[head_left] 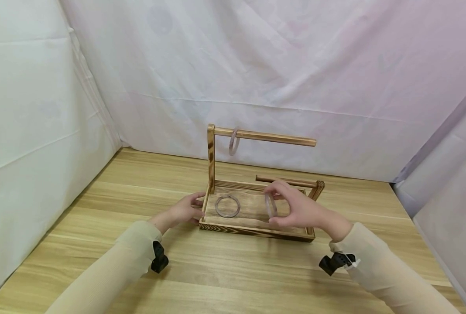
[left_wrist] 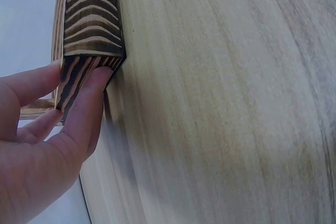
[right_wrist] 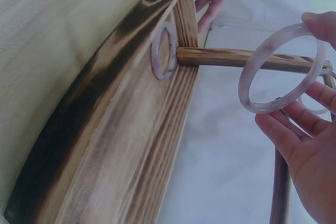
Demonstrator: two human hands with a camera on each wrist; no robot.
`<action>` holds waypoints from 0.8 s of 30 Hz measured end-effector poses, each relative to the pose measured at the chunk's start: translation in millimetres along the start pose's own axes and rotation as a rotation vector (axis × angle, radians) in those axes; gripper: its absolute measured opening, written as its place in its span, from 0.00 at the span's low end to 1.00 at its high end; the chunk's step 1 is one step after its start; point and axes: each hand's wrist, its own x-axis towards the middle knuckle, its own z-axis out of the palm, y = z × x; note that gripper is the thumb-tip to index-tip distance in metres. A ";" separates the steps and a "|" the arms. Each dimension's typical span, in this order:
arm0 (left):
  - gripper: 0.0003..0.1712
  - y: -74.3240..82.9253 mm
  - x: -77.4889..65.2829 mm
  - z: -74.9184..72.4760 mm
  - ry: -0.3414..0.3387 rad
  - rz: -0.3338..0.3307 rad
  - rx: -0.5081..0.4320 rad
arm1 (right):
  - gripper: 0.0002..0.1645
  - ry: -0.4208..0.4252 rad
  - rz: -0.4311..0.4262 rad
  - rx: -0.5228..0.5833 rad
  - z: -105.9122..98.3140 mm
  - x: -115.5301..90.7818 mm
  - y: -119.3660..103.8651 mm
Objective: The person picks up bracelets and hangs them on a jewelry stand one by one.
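Left hand (left_wrist: 44, 153) holding the end of a dark-striped wooden tray (left_wrist: 92, 19), pale wood-grain tabletop (left_wrist: 226, 103) alongside

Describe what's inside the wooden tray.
One bangle lies inside the tray, toward its left end; the right hand holds a second bangle above. In the head view, that hand hides part of the tray's right side, so what lies behind can't be seen.

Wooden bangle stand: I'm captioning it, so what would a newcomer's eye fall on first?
Probably the pale bangle in the right hand's grip, held over the wooden tray. Next, a second bangle hanging from the upper bar; a third bangle lies flat in the tray's left end.
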 end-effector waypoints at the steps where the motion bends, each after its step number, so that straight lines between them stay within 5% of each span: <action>1: 0.41 -0.1 0.2 -0.1 -0.001 0.001 -0.003 | 0.35 0.008 -0.004 0.002 -1.3 -0.2 -0.5; 24: 0.40 -0.9 0.4 -0.3 0.000 -0.004 -0.001 | 0.36 0.138 -0.084 0.080 -22.7 -1.9 1.1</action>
